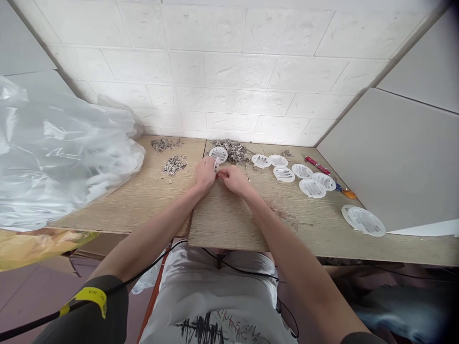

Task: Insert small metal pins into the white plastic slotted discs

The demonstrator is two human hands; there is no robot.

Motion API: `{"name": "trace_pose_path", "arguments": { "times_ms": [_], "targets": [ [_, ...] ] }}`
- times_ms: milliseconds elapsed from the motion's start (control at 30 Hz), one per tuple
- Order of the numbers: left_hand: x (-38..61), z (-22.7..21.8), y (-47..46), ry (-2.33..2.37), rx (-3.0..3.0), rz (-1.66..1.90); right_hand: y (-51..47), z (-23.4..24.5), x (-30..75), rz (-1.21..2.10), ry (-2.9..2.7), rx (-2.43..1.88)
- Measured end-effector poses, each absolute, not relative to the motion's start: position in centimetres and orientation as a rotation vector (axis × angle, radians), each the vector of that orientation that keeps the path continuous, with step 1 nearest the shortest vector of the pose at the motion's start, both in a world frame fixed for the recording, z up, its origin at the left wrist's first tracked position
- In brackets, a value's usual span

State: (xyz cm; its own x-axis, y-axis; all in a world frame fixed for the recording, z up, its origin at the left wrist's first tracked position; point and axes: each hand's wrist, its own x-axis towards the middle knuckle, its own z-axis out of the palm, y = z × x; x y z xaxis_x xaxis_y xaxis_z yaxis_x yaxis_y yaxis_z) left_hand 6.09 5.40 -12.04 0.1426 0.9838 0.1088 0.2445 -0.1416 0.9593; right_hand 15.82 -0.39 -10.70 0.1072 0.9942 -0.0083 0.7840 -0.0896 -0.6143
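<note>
My left hand (205,172) is closed on a white slotted plastic disc (216,165), which it holds tilted just above the table. Close beside it, my right hand (233,178) has its fingers pinched together at the disc's lower edge. Whatever lies between those right fingertips is too small to make out. Just behind my hands lies another white slotted disc (218,154), flat at the edge of a heap of small metal pieces (234,151). Two smaller piles of metal pieces (174,165) (163,144) sit to the left.
Several white slotted discs (284,174) lie to the right, with a red object (317,165) and an orange-handled tool (347,193) near the partition. Two overlapping discs (366,221) rest near the right front. A large plastic bag (64,157) covers the left side. A white brick-pattern wall (222,71) stands behind.
</note>
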Motion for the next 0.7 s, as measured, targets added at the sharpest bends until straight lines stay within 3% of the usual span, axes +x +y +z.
{"name": "trace_pose_path", "arguments": {
  "times_ms": [367,700],
  "targets": [
    [5.7,-12.2,5.2,1.063,1.369,1.022,-1.4,-10.5,17.0,0.974,-1.643,-1.739],
    [5.9,-12.2,5.3,1.034,1.296,1.045,-1.4,-10.2,16.6,1.009,-1.540,-1.760]
  ]
}}
